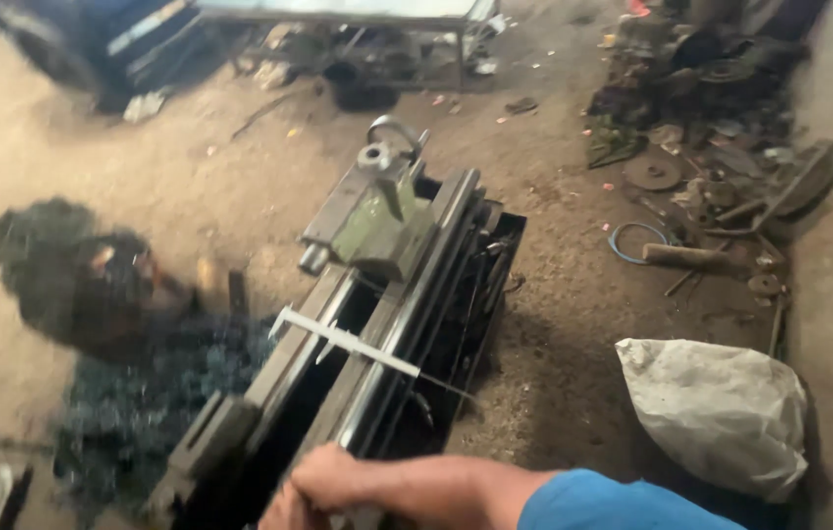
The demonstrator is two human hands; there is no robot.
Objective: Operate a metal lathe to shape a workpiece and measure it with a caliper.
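Fingers of right hand curl on lathe bed.

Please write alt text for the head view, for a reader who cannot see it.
A hand with a blue sleeve rests on the near end of a worn lathe bed on a dirt floor. A vernier caliper lies across its rails, near the green tailstock. A white sack and scrap metal parts lie to the right.
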